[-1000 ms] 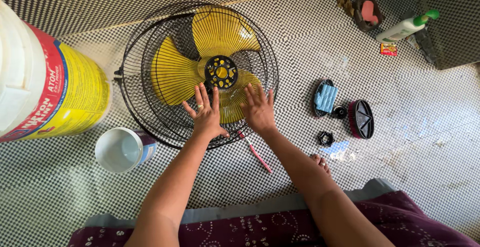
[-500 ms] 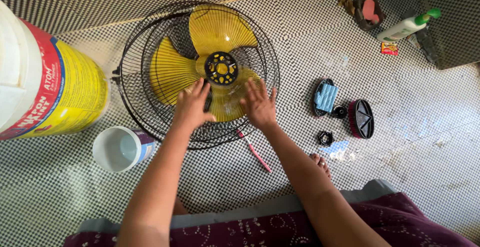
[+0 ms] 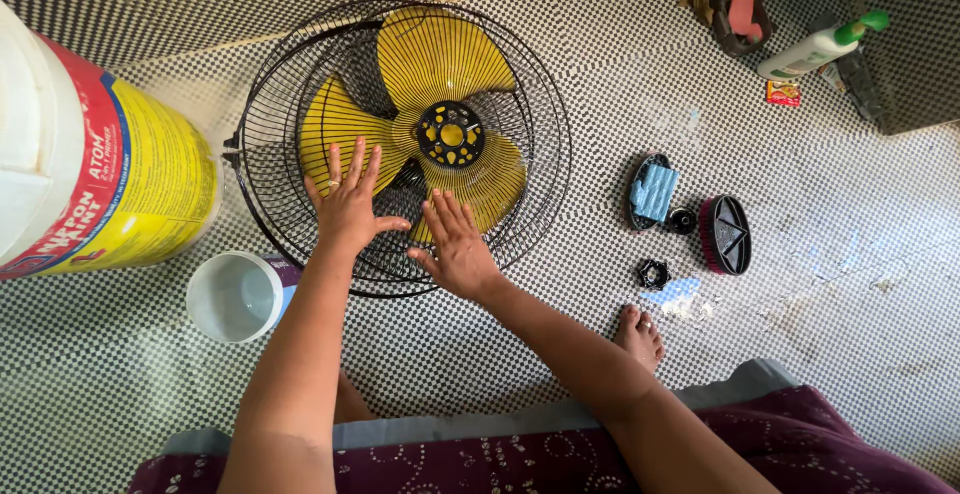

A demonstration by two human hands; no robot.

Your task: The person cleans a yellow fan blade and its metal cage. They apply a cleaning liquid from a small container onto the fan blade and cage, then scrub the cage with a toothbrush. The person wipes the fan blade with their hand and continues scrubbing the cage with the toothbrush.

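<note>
left hand (image 3: pixel 347 202) flat, fingers spread on fan blade (image 3: pixel 340 139) | right hand (image 3: pixel 458 244) flat, shifted leftward beside it | blades rotated | grill (image 3: pixel 545 134) underneath

- Both forearms are bare from the elbows down; no sleeves show along them.
- The left hand (image 3: pixel 348 206) carries a ring on one finger, pale and metallic as far as the small view allows.
- The right hand (image 3: pixel 459 247) shows no ring or band.
- A dark maroon garment (image 3: pixel 560 459) covers the lap, dotted with small pale sequin-like motifs in curling patterns.
- A grey strip of cloth (image 3: pixel 470 424) edges the garment along its upper border.
- One bare foot (image 3: pixel 640 335) shows beside the right forearm, toes uncovered.
</note>
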